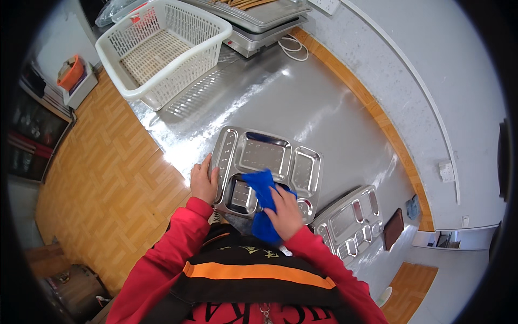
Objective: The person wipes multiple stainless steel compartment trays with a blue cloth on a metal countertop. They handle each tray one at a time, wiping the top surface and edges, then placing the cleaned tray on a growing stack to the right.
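A stainless steel compartment tray [265, 156] lies in front of me on the metal table. My left hand [204, 181] grips its left edge, thumb over the rim. In my right hand [286, 212] is a blue cloth [263, 187], pressed against the near compartments and partly covering them. One end of the cloth hangs past the tray's near edge. To the right, close to my right forearm, rest more steel compartment trays [344, 218], apparently stacked.
A white plastic basket [178, 77] stands at the table's far left. Behind it are stacked metal pans [259, 24] and a white cable [293, 48]. A brown flat item [393, 229] and a blue-grey cloth [413, 207] lie at right. The wall [376, 73] borders the table.
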A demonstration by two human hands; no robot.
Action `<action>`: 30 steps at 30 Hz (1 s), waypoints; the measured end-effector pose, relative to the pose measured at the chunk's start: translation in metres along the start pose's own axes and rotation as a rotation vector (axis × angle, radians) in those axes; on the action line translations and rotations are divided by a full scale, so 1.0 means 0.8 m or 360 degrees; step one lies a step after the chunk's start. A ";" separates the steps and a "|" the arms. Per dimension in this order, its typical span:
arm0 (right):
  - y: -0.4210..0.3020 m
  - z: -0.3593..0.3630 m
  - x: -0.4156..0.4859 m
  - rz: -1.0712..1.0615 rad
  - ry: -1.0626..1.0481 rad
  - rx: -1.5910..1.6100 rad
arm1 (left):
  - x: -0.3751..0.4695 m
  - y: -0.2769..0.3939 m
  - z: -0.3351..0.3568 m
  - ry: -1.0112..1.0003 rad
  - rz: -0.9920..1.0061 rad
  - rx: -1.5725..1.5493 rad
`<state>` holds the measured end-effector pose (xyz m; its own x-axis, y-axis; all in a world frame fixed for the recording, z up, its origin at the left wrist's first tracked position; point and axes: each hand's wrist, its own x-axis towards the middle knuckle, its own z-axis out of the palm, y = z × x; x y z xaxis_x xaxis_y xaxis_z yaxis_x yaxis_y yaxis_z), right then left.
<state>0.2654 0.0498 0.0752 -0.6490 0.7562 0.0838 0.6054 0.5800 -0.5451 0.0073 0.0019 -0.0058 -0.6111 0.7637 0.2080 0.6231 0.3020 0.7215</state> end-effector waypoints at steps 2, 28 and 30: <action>-0.019 0.039 0.006 -0.0072 -0.0033 -0.0282 | 0.000 0.000 0.001 -0.0022 -0.0028 -0.0001; -0.076 0.058 0.083 -0.0270 -0.0415 -0.0462 | 0.004 -0.007 0.001 0.0139 -0.0460 -0.0476; -0.073 0.066 0.046 -0.0385 -0.0616 -0.0407 | 0.008 -0.005 -0.002 0.0132 -0.0521 -0.0518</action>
<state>0.1819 0.0274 0.0659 -0.8776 0.4522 -0.1589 0.4791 0.8161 -0.3233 0.0001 0.0047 -0.0061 -0.7951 0.6060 -0.0228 0.2136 0.3151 0.9247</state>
